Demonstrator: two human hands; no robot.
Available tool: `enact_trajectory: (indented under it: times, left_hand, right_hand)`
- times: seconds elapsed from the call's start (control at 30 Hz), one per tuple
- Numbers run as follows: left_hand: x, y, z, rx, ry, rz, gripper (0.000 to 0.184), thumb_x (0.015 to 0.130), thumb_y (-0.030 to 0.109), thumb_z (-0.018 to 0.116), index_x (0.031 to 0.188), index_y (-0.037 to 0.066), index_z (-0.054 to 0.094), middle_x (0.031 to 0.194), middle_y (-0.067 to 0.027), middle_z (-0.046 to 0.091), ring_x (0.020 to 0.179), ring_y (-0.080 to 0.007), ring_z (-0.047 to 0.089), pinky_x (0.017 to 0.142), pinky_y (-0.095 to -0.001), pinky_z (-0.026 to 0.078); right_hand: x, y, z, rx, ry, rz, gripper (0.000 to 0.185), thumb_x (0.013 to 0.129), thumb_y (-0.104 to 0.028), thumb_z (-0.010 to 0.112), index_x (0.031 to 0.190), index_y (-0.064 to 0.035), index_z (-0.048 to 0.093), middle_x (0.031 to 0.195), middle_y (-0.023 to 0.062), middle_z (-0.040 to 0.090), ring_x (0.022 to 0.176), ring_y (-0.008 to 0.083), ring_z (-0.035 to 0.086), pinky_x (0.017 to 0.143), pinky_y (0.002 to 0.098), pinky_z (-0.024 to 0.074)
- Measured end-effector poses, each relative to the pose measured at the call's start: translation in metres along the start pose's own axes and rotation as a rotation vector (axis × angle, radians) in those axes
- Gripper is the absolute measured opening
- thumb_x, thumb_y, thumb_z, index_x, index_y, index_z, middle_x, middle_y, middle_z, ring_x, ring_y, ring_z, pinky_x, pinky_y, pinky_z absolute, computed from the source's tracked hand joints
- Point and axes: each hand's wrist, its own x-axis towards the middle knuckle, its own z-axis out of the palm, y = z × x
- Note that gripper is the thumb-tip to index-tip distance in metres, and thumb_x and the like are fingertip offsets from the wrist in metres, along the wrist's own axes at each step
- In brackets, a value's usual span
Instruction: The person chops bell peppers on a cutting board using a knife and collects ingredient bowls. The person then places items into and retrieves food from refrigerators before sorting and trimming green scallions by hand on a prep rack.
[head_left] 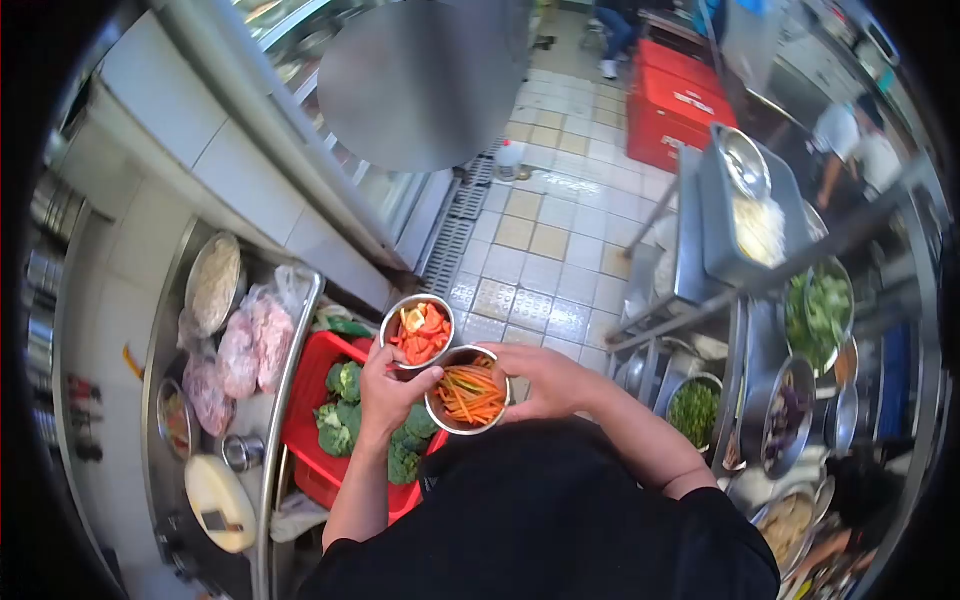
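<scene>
Holding two metal bowls side by side at chest height, the person has the left hand point(392, 388) clamped on the pepper bowl point(393, 316), its thumb reaching the rim of the carrot bowl point(470, 355), while the right hand point(540, 382) has its grip closed round the far side of that second one. From where I stand, the red pepper pieces point(422, 335) and the orange carrot strips point(468, 393) sit inside their bowls, above the edge of a red crate point(300, 400) of broccoli point(336, 428), which stands beside a metal bench point(255, 405) carrying bagged meat point(265, 345).
</scene>
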Motion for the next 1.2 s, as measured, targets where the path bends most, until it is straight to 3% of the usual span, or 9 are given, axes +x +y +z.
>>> enact_trajectory:
  times: [0.23,0.33,0.37,0.57,0.7,0.9,0.93,1.03,1.2]
  left_hand:
    - [0.016,-0.002,-0.008,-0.089,0.24,-0.075,0.035,0.071,-0.001,0.085,0.089,0.002,0.054,0.109,-0.0058,0.052,0.097,-0.0153,0.062,0.082,-0.0286,0.055]
    - [0.034,-0.017,-0.019,0.123,0.349,-0.119,0.035,0.07,-0.004,0.082,0.084,0.001,0.05,0.112,-0.0081,0.049,0.094,-0.0155,0.062,0.078,-0.0284,0.057]
    - [0.038,-0.018,-0.016,-0.108,0.411,-0.161,0.033,0.07,-0.005,0.08,0.083,0.001,0.05,0.11,-0.0073,0.049,0.09,-0.0139,0.061,0.074,-0.0268,0.055]
    - [0.067,-0.025,-0.036,-0.07,0.564,-0.123,0.032,0.073,-0.008,0.077,0.085,-0.001,0.048,0.119,-0.0087,0.05,0.099,-0.0179,0.065,0.075,-0.0284,0.058]
    - [0.076,-0.026,-0.056,-0.053,0.646,-0.177,0.032,0.073,-0.009,0.077,0.086,-0.001,0.048,0.117,-0.0085,0.05,0.095,-0.0194,0.067,0.076,-0.0304,0.059]
    - [0.071,-0.036,-0.083,0.006,0.833,-0.201,0.034,0.073,-0.013,0.076,0.091,-0.002,0.049,0.117,-0.0084,0.049,0.095,-0.0198,0.067,0.077,-0.0286,0.059]
    - [0.068,-0.037,-0.084,0.051,0.909,-0.191,0.036,0.075,-0.01,0.077,0.095,0.002,0.05,0.099,-0.0081,0.057,0.079,-0.0154,0.065,0.067,-0.026,0.055]
    - [0.055,-0.032,-0.09,0.098,1.05,-0.196,0.035,0.074,-0.011,0.077,0.093,-0.001,0.05,0.106,-0.0093,0.054,0.085,-0.0166,0.065,0.07,-0.0273,0.057]
    - [0.038,-0.007,-0.092,0.296,1.2,-0.325,0.034,0.075,-0.006,0.078,0.095,0.001,0.052,0.089,-0.0079,0.063,0.08,-0.0136,0.062,0.069,-0.0267,0.052]
  right_hand:
    - [0.09,0.037,-0.023,0.083,-0.254,-0.094,0.04,0.074,-0.024,0.086,0.093,-0.0073,0.055,0.149,0.0178,0.049,0.128,0.0403,0.053,0.104,0.0436,0.0454]
    - [0.126,0.056,-0.028,0.038,-0.33,-0.185,0.041,0.075,-0.025,0.085,0.097,-0.0083,0.055,0.152,0.019,0.044,0.126,0.0414,0.053,0.102,0.0455,0.0458]
    - [0.137,0.06,-0.029,0.041,-0.328,-0.196,0.041,0.075,-0.025,0.085,0.097,-0.0083,0.055,0.152,0.019,0.044,0.126,0.0414,0.053,0.102,0.0455,0.0458]
    - [0.201,0.077,-0.033,-0.024,-0.448,-0.3,0.045,0.077,-0.025,0.083,0.107,-0.0064,0.055,0.15,0.0214,0.043,0.124,0.0423,0.052,0.102,0.0463,0.0459]
    - [0.24,0.079,-0.033,-0.095,-0.464,-0.437,0.058,0.078,-0.027,0.081,0.127,-0.0065,0.056,0.148,0.0214,0.043,0.126,0.0421,0.051,0.104,0.0494,0.0438]
    - [0.318,0.089,-0.057,-0.008,-0.533,-0.572,0.053,0.075,-0.02,0.073,0.125,-0.0069,0.06,0.148,0.0212,0.045,0.126,0.0422,0.052,0.104,0.051,0.0438]
    - [0.344,0.092,-0.065,-0.036,-0.462,-0.624,0.049,0.076,-0.021,0.072,0.121,-0.0064,0.062,0.143,0.0212,0.049,0.124,0.0418,0.053,0.102,0.0512,0.045]
    - [0.428,0.085,-0.094,-0.312,-0.256,-0.621,0.039,0.08,-0.021,0.069,0.115,-0.0048,0.064,0.141,0.0199,0.052,0.117,0.0385,0.056,0.098,0.0477,0.0475]
    - [0.56,0.094,-0.099,-0.75,-0.056,-0.601,0.03,0.083,-0.022,0.066,0.105,-0.0027,0.07,0.123,0.0158,0.059,0.112,0.0328,0.059,0.089,0.0441,0.0512]
